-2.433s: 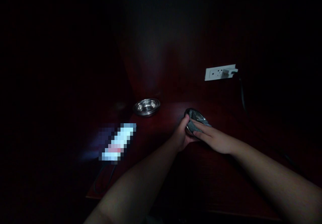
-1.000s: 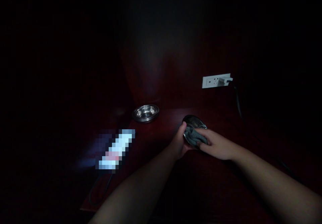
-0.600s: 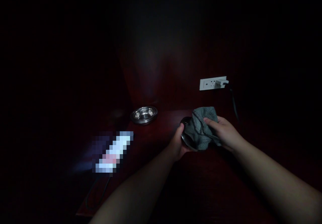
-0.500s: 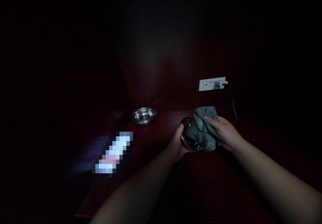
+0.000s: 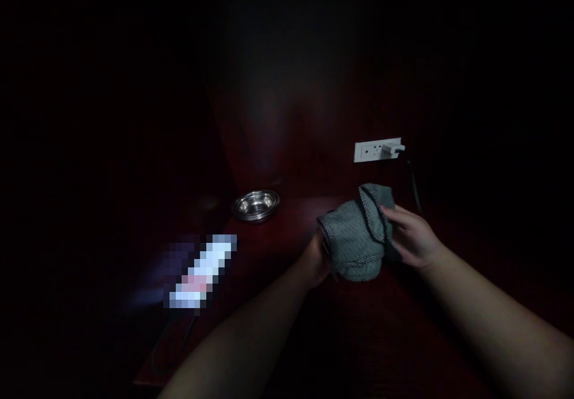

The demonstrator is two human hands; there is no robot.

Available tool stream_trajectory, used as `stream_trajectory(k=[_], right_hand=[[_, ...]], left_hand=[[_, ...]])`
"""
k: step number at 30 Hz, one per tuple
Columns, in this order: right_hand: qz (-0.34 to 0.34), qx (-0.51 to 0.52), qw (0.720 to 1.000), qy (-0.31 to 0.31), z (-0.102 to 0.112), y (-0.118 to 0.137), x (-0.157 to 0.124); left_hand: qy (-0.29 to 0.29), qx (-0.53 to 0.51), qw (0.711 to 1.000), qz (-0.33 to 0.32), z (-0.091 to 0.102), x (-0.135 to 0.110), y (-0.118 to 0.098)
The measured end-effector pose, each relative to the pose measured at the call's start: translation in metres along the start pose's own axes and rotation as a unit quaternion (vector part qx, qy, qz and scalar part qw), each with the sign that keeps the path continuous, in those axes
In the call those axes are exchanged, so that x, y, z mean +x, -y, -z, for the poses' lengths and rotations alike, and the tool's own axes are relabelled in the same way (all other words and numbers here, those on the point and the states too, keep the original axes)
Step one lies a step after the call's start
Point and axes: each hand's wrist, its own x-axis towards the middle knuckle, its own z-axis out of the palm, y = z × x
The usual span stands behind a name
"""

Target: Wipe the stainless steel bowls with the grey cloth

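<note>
My right hand (image 5: 410, 234) grips a grey-green cloth (image 5: 356, 240) with a checked edge, its fingers closed on the folded right part. The cloth spreads over the metal bowl that my left hand (image 5: 314, 261) holds by its left side. Almost all of that bowl is hidden under the cloth, and the left thumb is covered too. On the dark red table, further back and to the left, shiny steel bowls (image 5: 256, 206) sit upright, seemingly nested in one another. Neither hand touches them.
A bright, pixelated phone-like screen (image 5: 204, 273) lies on the left of the table (image 5: 278, 237), with a thin cable (image 5: 155, 351) by it. On the back wall, a white socket plate (image 5: 372, 151) holds a plug (image 5: 394, 148) with a dark cord (image 5: 415, 186) hanging down.
The cloth has spread leftward over the bowl's face, which showed half a second ago. My right hand has shifted slightly right. My left hand stays in nearly the same place.
</note>
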Motion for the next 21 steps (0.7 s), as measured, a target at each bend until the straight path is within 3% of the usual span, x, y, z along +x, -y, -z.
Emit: stream_trajectory(k=[3, 6, 10, 12, 16, 21], right_hand=[[0.021, -0.144, 0.988, -0.054, -0.001, -0.011, 0.010], [0.065, -0.348, 0.930, -0.096, -0.001, -0.024, 0.016], [0.131, -0.444, 0.874, -0.147, 0.002, -0.028, 0.015], [0.162, -0.470, 0.857, -0.136, 0.004, -0.024, 0.013], [0.202, -0.496, 0.843, -0.056, 0.003, -0.015, 0.009], [0.211, -0.532, 0.820, -0.025, -0.001, -0.010, 0.004]], left_hand=[[0.012, -0.003, 1.000, 0.014, -0.001, -0.001, -0.002], [0.021, -0.006, 0.999, 0.031, -0.002, -0.003, -0.006], [0.020, -0.022, 0.999, 0.035, -0.003, -0.004, -0.009], [0.019, -0.031, 0.999, 0.038, -0.003, -0.004, -0.010], [0.027, -0.055, 0.998, 0.035, -0.001, -0.003, -0.010], [0.016, -0.061, 0.997, 0.035, -0.001, -0.003, -0.011]])
